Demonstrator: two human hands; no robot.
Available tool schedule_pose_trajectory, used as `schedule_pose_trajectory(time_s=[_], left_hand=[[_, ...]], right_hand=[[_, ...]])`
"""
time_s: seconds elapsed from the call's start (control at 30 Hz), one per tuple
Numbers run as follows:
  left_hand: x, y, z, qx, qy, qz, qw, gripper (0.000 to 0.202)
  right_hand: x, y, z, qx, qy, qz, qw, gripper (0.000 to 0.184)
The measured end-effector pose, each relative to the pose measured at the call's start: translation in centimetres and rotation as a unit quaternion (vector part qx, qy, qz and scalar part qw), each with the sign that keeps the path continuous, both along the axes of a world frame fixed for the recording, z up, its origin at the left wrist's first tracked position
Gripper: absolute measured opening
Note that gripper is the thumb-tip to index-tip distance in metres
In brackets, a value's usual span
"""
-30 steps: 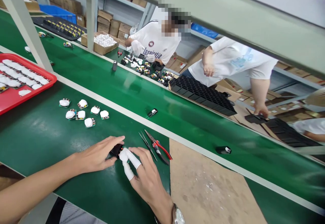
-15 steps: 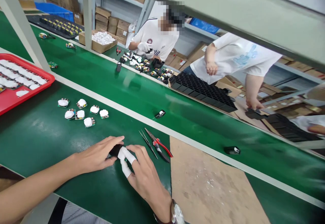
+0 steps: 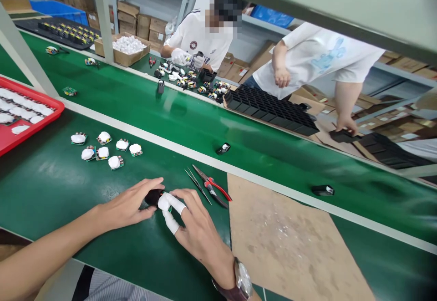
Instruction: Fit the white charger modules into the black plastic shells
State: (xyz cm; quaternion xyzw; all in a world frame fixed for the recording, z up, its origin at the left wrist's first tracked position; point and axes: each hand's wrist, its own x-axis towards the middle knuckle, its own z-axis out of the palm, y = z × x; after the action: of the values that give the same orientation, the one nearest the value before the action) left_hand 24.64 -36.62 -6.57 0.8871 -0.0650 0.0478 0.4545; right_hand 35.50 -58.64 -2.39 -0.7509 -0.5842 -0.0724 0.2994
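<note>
My left hand [image 3: 128,204] grips a small black plastic housing [image 3: 153,197] between thumb and fingers. White finger cots cover the thumb and a finger of my right hand [image 3: 201,230], which pinches a small circuit board with a white pad [image 3: 163,202] at the housing's right end. How far the board sits inside is hidden by my fingers. Beyond my hands, several similar white-padded circuit boards [image 3: 103,153] lie in a loose group on the green bench. Tweezers [image 3: 198,186] and red-handled pliers [image 3: 212,187] rest to the right of my hands.
A red tray [image 3: 51,114] of padded boards stands at left. Cardboard [image 3: 290,242] lies on the bench at right. Along the green belt [image 3: 184,119] sit black housings [image 3: 322,190]. Across it, two people work beside a black gridded tray [image 3: 269,109]. A metal post [image 3: 102,16] rises at left.
The black housings on the belt have travelled right. More of the board's white pad shows between my hands, which keep their hold. The view has shifted slightly.
</note>
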Motion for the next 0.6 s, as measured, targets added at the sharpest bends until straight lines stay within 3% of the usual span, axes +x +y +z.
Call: schedule_pose_trajectory(time_s=[0.33, 0.53, 0.6], left_hand=[[0.0, -0.2, -0.2, 0.002, 0.009, -0.007, 1.000, 0.074], [0.0, -0.1, 0.1, -0.023, 0.034, -0.018, 0.999, 0.079], [0.0, 0.0, 0.3, -0.023, 0.065, -0.035, 0.997, 0.080]], right_hand=[[-0.1, 0.2, -0.5, -0.015, -0.015, 0.006, 1.000, 0.024], [0.0, -0.4, -0.8, -0.037, 0.048, -0.004, 0.998, 0.052], [0.2, -0.5, -1.4, -0.019, 0.048, 0.002, 0.999, 0.046]])
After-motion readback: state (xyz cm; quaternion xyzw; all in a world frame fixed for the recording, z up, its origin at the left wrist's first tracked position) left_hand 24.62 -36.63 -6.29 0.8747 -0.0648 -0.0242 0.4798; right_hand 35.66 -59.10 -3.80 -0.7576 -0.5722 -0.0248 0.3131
